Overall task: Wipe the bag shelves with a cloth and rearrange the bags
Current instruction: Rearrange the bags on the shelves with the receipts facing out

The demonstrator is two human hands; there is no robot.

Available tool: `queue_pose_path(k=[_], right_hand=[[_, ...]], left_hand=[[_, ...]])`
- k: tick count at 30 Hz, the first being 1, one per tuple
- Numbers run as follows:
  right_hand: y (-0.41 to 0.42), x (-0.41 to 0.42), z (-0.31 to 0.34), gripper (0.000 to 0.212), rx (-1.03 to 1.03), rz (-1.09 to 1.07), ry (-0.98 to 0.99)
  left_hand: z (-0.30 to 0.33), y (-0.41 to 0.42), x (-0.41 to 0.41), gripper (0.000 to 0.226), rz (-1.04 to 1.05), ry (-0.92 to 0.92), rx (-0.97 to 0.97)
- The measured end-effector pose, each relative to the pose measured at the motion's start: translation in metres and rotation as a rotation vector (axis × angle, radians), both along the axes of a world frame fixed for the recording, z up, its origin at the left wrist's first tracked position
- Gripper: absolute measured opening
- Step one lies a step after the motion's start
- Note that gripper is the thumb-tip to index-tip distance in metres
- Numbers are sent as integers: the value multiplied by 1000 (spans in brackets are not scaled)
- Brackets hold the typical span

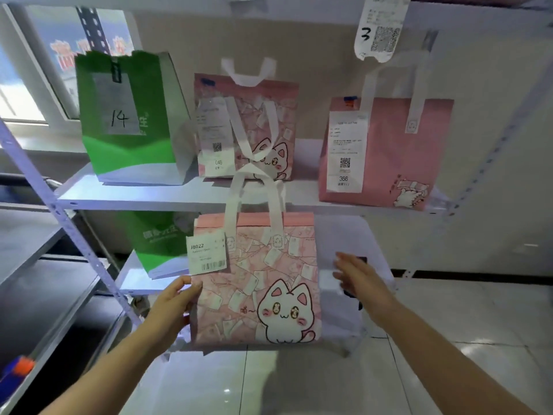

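The pink cat bag [257,280] stands on the lower shelf [344,232]. The left hand [175,298] grips its left edge; the right hand [356,277] hovers released, possibly beside a dark object. Brace both sides, then slide the bag upright into line.

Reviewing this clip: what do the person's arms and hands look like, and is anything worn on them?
Both forearms are bare as far as the frame shows: no sleeves, gloves, or watch visible. The left hand and right hand show no rings or markings that I can make out, though the right hand's fingers are motion-blurred, so small details there cannot be told.
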State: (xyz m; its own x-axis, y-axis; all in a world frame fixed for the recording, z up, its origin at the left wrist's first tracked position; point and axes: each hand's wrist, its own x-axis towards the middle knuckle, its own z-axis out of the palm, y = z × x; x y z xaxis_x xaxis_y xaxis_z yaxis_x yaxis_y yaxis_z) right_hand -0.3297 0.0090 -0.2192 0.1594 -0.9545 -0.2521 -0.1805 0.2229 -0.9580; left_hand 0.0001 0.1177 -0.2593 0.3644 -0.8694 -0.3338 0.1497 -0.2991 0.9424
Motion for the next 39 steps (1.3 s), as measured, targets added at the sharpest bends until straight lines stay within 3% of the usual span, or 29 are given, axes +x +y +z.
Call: queue_pose_path(k=[2, 5, 13, 25, 33, 37, 39], right_hand=[[15, 23, -16, 42, 74, 106, 17], [31, 45, -32, 26, 94, 206, 53], [-15, 61, -81, 17, 50, 193, 76], [-143, 116, -225, 11, -239, -4, -43], [-181, 135, -267, 13, -531, -32, -142], [-180, 135, -284, 9, -577, -13, -164], [-177, 133, -293, 18, -581, -11, -191]], left_hand=[[-8, 4, 2, 12, -27, 4, -8], [-27, 10, 0, 11, -9, 6, 11], [-80, -42, -1, 13, 54, -11, -17], [-206, -168, 27, 11, 175, -126, -376], [-249, -217, 44, 14, 222, -288, -578], [-263, -213, 40, 8, 215, -299, -603], [-267, -210, 42, 11, 179, -302, -610]])
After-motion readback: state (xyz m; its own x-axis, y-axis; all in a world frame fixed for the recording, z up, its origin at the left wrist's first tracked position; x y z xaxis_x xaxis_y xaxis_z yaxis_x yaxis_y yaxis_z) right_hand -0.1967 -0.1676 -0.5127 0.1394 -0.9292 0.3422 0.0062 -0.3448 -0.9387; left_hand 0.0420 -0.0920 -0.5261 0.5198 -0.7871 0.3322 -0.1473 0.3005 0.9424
